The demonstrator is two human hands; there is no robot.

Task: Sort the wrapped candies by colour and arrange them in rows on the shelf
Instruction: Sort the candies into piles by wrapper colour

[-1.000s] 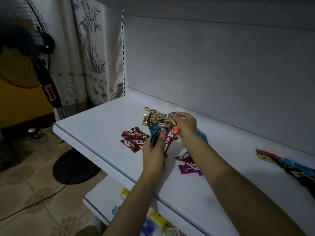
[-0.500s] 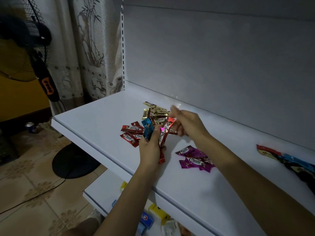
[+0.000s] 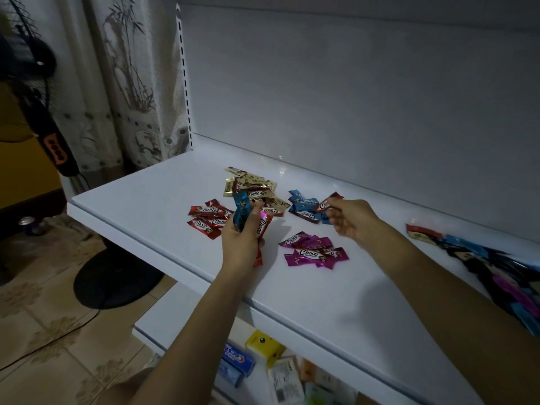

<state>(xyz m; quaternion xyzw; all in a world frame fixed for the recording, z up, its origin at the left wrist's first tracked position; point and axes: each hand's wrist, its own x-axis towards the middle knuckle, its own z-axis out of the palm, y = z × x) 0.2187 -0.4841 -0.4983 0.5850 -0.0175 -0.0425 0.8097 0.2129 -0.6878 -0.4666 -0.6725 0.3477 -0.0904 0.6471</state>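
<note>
Well, the candies (image 3: 310, 253) are small foil-wrapped things, light and crinkly, likely slippery when bunched. I'd say each is best pinched by a crimped end or flat across the middle. On the shelf (image 3: 321, 302) they lie in loose colour piles, not yet rows: reds (image 3: 209, 219) at the left, golds (image 3: 251, 185) beyond them toward the back wall (image 3: 350, 97), blues (image 3: 304, 206) right of the golds, and purples (image 3: 317, 252) nearer the front edge. An unsorted heap (image 3: 482, 258) lies well apart at the far right.

The left hand (image 3: 242, 241), raised between the reds and purples, grips a mixed bunch (image 3: 251, 222), a blue one (image 3: 241, 210) sticking up with a red one (image 3: 264, 226) beside it. The right hand (image 3: 350, 219) hovers just right of the blues, pinching a dark red candy (image 3: 328, 201) by one end, the other fingers curled. That one looks bound for the reds, across the left hand.

Below is a lower shelf (image 3: 181, 311) with boxes (image 3: 263, 346). A fan (image 3: 55, 141) stands at the left by a curtain (image 3: 122, 83).
</note>
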